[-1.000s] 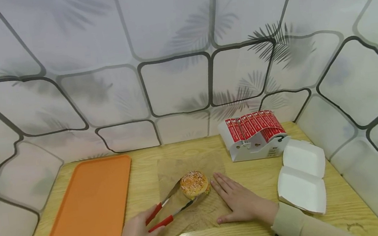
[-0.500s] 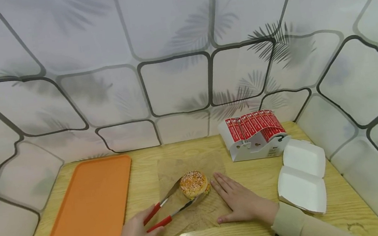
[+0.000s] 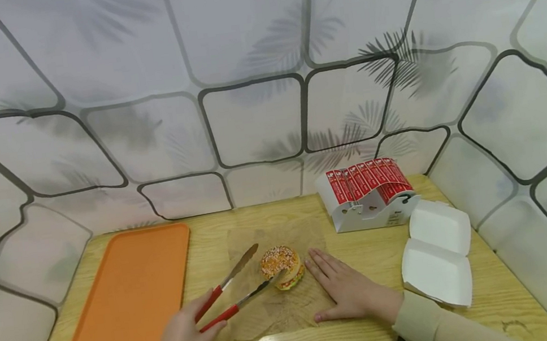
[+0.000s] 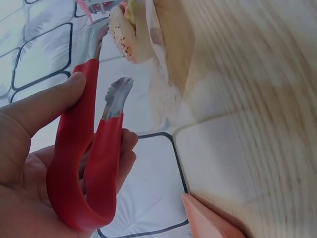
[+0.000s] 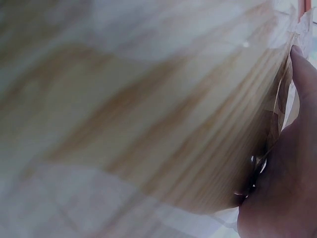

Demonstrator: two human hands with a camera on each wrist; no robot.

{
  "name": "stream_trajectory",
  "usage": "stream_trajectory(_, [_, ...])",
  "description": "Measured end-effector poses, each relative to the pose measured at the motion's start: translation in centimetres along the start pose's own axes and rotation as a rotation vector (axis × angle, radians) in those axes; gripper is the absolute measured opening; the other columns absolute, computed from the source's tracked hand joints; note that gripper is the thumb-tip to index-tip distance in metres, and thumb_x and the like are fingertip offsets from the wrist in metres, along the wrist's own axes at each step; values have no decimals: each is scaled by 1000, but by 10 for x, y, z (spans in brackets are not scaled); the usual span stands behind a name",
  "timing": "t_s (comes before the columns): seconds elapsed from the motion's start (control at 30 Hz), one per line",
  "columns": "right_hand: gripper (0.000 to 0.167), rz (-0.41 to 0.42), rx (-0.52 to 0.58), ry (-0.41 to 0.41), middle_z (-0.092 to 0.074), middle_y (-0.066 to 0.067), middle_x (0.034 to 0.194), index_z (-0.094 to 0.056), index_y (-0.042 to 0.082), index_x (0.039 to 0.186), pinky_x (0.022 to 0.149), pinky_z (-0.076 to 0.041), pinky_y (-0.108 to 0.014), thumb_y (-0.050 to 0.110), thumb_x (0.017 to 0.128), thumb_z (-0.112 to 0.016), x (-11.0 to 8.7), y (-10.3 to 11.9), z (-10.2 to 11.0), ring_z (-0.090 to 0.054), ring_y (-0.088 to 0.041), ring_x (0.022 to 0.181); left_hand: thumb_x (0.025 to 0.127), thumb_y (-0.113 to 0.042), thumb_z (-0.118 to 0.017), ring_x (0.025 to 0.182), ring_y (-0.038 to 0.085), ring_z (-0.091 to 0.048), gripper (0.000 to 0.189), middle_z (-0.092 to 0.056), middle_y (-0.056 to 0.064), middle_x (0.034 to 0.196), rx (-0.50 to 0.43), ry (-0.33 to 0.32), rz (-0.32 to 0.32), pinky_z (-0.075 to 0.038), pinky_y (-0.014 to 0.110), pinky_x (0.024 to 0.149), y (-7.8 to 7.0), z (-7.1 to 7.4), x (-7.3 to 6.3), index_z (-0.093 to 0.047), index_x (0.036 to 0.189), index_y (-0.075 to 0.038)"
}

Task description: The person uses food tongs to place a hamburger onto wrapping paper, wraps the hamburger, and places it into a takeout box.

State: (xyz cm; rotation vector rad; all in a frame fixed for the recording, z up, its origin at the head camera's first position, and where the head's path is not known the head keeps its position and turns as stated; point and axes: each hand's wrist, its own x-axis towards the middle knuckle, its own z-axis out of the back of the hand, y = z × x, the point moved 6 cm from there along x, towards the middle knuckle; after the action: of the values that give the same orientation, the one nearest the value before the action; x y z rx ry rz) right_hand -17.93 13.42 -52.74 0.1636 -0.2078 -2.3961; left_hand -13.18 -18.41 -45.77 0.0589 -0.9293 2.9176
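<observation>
A sesame-bun burger [image 3: 280, 263] rests on a sheet of brown paper [image 3: 271, 318] in the middle of the table. My left hand [image 3: 183, 332] holds red-handled metal tongs [image 3: 225, 313], thumb on one arm and fingers on the other, as the left wrist view shows too. The tongs are spread; one tip is left of the burger, and the other overlaps the bun's front in the head view. My right hand [image 3: 345, 292] lies flat with straight fingers on the paper's right side, fingertips close to the burger.
An orange tray [image 3: 130, 296] lies at the left. At the back right stands a white box [image 3: 371, 215] with red-and-white packets. An opened white clamshell carton [image 3: 439, 264] sits at the right. Patterned panels [image 3: 257, 121] wall the table at the back and sides.
My left hand has drawn back left with the tongs, whose arms have come away from the burger's sides. The burger stays on the paper; the right hand has not moved.
</observation>
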Motion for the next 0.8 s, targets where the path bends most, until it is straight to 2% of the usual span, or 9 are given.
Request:
stream_trajectory(0.27, [118, -19, -3, 38, -15, -30, 175, -23, -3, 167, 130, -33, -57, 80, 91, -59, 1, 0, 2, -19, -46, 163, 80, -15, -94, 110, 43, -74, 66, -74, 27, 127, -12, -53, 32, -64, 53, 83, 13, 8, 2, -68, 138, 3])
stream_trajectory(0.33, [118, -27, -5, 48, -15, -29, 175, -22, -3, 167, 131, -33, -55, 80, 91, -60, 2, 0, 1, -18, -45, 164, 80, -15, -94, 108, 43, -75, 66, -75, 28, 125, -8, -81, 23, -64, 53, 83, 18, 9, 2, -68, 137, 5])
stream_trajectory(0.43, [119, -32, -15, 54, -14, -29, 176, -22, -2, 167, 131, -32, -55, 81, 91, -59, 2, 0, -1, -18, -44, 164, 78, -13, -94, 94, 36, -75, 64, -76, 28, 119, -1, -127, 20, -61, 41, 71, 27, 12, 2, -69, 134, 6])
stream_trajectory(0.57, [119, -34, -20, 52, -15, -28, 176, -22, -2, 167, 131, -33, -54, 81, 91, -59, 2, -1, -2, -18, -43, 164, 77, -11, -95, 81, 26, -67, 64, -78, 26, 109, -10, -169, 38, -49, 28, 63, 39, 16, 4, -69, 132, 8])
stream_trajectory(0.7, [119, -33, -4, 47, -14, -28, 176, -22, -2, 168, 130, -34, -55, 81, 91, -59, 1, -3, -3, -18, -44, 164, 80, -10, -93, 89, 36, -74, 64, -76, 31, 112, -24, -177, 72, -56, 32, 65, 52, 21, 5, -67, 134, 10])
stream_trajectory(0.8, [119, -30, 6, 45, -14, -28, 176, -21, -2, 168, 130, -34, -56, 81, 91, -59, 1, -2, -2, -18, -44, 164, 83, -13, -91, 94, 41, -74, 66, -74, 34, 118, -25, -165, 130, -57, 33, 66, 63, 25, 6, -63, 138, 11])
